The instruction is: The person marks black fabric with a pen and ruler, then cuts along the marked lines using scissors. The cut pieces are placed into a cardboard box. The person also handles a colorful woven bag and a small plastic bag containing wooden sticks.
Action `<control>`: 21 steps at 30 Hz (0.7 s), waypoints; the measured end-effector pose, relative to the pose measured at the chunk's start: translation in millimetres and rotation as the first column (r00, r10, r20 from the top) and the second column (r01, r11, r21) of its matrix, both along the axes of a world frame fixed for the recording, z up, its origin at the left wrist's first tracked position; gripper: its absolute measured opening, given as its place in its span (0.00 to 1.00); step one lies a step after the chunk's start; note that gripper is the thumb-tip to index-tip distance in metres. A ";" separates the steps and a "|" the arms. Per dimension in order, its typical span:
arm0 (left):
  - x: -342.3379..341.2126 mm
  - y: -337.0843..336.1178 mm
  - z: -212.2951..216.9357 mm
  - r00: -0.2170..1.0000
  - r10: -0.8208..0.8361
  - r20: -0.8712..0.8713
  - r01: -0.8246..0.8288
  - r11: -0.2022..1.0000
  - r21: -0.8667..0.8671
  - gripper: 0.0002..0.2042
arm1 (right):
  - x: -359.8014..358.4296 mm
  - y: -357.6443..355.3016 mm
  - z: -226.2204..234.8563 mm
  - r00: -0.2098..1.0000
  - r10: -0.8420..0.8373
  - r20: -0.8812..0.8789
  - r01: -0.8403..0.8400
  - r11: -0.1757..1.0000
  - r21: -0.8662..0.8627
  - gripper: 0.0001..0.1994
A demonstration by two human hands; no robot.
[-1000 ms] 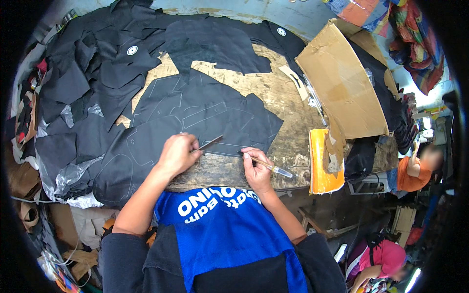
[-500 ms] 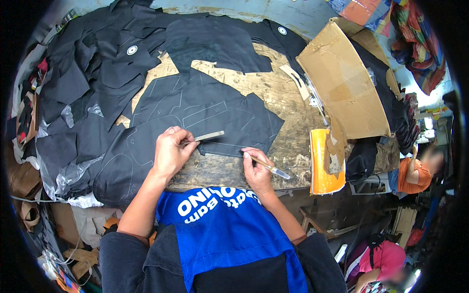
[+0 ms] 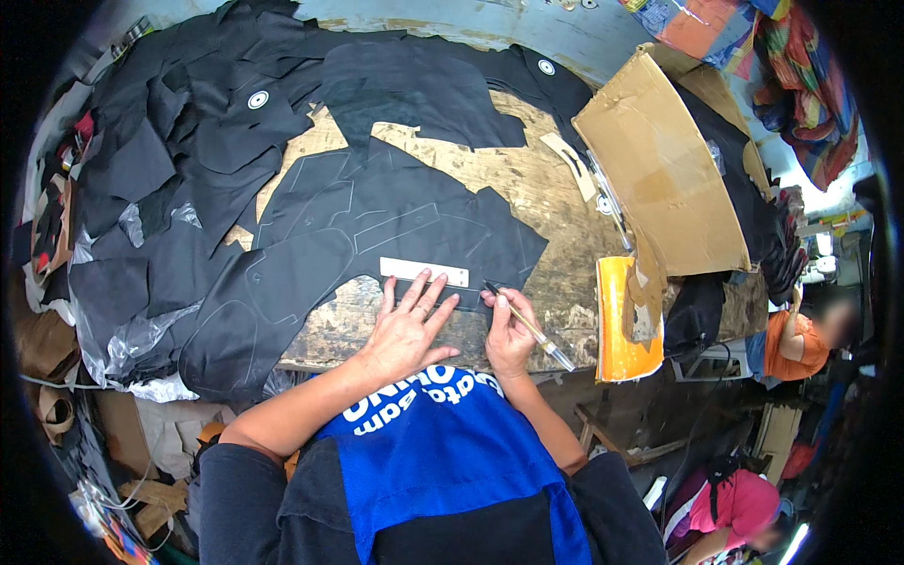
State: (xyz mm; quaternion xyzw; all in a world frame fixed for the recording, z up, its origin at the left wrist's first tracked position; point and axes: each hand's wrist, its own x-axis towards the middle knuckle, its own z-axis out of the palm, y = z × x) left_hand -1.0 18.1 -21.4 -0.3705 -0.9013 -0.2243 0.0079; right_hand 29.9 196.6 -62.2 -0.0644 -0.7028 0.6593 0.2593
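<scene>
My left hand [image 3: 407,331] lies with fingers spread, its fingertips pressing on a pale rectangular strip template [image 3: 405,268]. That strip lies flat near the front edge of a black sheet of material [image 3: 490,231], which carries thin light-coloured outlines of several shapes. In my right hand [image 3: 509,345] is a slim marking pen [image 3: 535,330], pinched between thumb and fingers. Its tip meets the sheet just beyond the strip's right end, and its clear rear end slants toward me. Part of the strip's lower edge is hidden by my left fingertips.
Black cut pieces [image 3: 122,198] pile up across the left and back of the worn wooden table [image 3: 556,226]. On the right stand an open cardboard box [image 3: 659,160] and an orange container [image 3: 614,348]. Two people, one in an orange shirt [image 3: 794,346], are farther right.
My left hand has gone from pinching the strip in the air to lying spread on it against the sheet. My right hand has shifted slightly right with the pen.
</scene>
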 end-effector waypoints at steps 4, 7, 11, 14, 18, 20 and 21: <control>-3.6 2.6 -8.6 0.996 -0.039 0.082 0.046 0.994 -0.094 0.40 | -1.2 0.4 -1.6 1.000 -0.004 0.012 0.005 0.997 -0.071 0.08; -6.3 3.0 -11.0 0.995 -0.044 0.087 0.052 0.995 -0.083 0.41 | -3.1 1.6 0.9 1.000 -0.004 0.029 0.007 0.993 -0.115 0.09; -5.0 3.1 -12.0 0.997 -0.037 0.074 0.043 0.995 -0.085 0.42 | -15.5 3.5 15.7 1.000 -0.012 0.007 0.012 1.000 0.001 0.07; -4.4 3.2 -11.5 0.997 -0.029 0.072 0.035 0.995 -0.089 0.42 | -31.6 -1.1 30.4 0.995 0.102 0.013 -0.103 0.990 0.094 0.05; -5.1 2.2 -9.4 0.996 -0.009 0.089 0.014 0.998 -0.058 0.41 | -51.4 -22.3 40.9 0.946 0.320 0.049 -0.321 0.947 -0.005 0.05; -6.2 1.4 -8.9 0.992 -0.010 0.122 0.017 0.998 -0.054 0.40 | -59.8 -32.5 42.1 0.906 0.407 0.117 -0.408 0.913 -0.014 0.05; -6.8 1.0 -9.2 0.988 -0.017 0.151 0.027 0.998 -0.065 0.40 | -65.0 -38.4 41.3 0.897 0.426 0.121 -0.433 0.901 0.032 0.05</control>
